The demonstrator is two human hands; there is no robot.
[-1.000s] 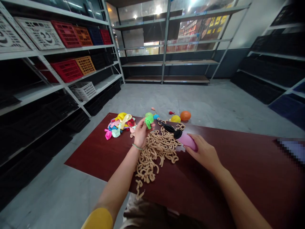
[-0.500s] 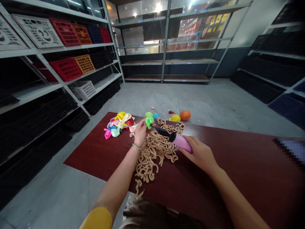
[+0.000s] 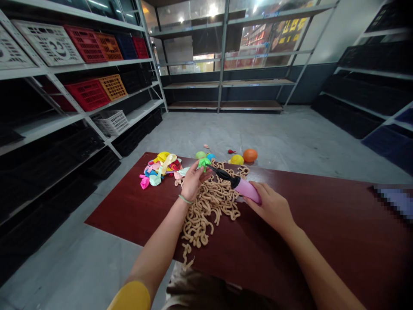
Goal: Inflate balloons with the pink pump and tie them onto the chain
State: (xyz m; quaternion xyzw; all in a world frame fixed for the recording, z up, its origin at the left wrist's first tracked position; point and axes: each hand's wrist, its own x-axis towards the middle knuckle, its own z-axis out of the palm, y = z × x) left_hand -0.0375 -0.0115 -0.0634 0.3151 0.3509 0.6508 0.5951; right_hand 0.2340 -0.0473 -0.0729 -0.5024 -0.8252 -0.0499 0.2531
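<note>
My left hand (image 3: 192,180) pinches a small green balloon (image 3: 204,162) by its neck, above a heap of tan curly strips (image 3: 206,206) on the dark red table (image 3: 322,241). My right hand (image 3: 272,206) is wrapped round a pink hand pump (image 3: 248,190) whose black nozzle (image 3: 222,173) points at the green balloon and touches its neck. A pile of limp coloured balloons (image 3: 159,168) lies just left of my left hand.
Small inflated balloons, orange (image 3: 250,155), yellow (image 3: 237,159) and green (image 3: 200,154), sit on the floor beyond the table's far edge. Metal shelving with red, orange and white crates (image 3: 87,92) lines the left; more shelves stand behind and at right. A blurred patch (image 3: 395,200) lies at the table's right.
My right hand has brought the pump leftward until its black nozzle meets the green balloon's neck. My left hand has lowered the balloon slightly toward the nozzle.
</note>
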